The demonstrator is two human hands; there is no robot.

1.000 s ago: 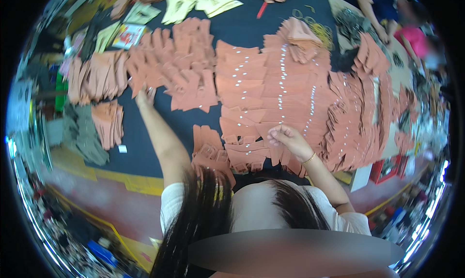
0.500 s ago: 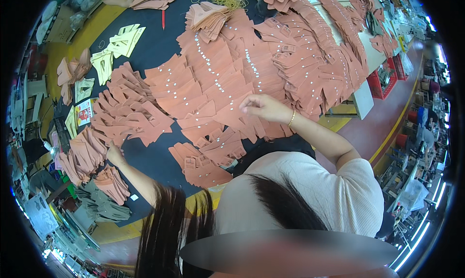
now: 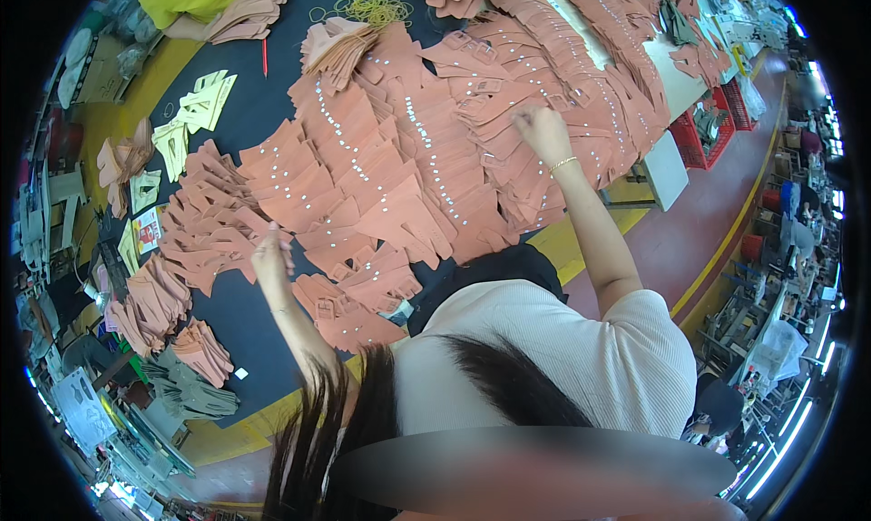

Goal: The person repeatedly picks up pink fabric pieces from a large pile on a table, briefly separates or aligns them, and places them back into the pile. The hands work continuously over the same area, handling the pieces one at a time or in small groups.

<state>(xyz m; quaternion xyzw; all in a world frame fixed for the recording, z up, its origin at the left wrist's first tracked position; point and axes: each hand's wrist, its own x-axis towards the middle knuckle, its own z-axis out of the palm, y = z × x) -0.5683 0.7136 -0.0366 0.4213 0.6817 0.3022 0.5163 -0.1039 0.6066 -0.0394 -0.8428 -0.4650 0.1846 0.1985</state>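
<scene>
Many salmon-coloured fabric pieces (image 3: 390, 158) with small white stickers lie in overlapping rows on a dark table (image 3: 245, 113). My left hand (image 3: 270, 254) reaches out over the left group of pieces (image 3: 213, 226), fingers close together and touching their edge. My right hand (image 3: 543, 131), with a thin bracelet at the wrist, is stretched to the far right rows, fingers curled down onto one fabric piece (image 3: 508, 99). A smaller loose pile (image 3: 349, 299) lies near the front edge, between my arms.
Cream-coloured pieces (image 3: 195, 113), a red pen (image 3: 264, 57) and a heap of yellow rubber bands (image 3: 372, 9) lie at the far side. Grey pieces (image 3: 186, 385) sit at the near left. A red crate (image 3: 703, 131) stands past the table's right end, by a red floor.
The view has swung, so the table now runs diagonally. My right hand has moved further out to the far right rows. My left hand has lifted toward the left group of pieces.
</scene>
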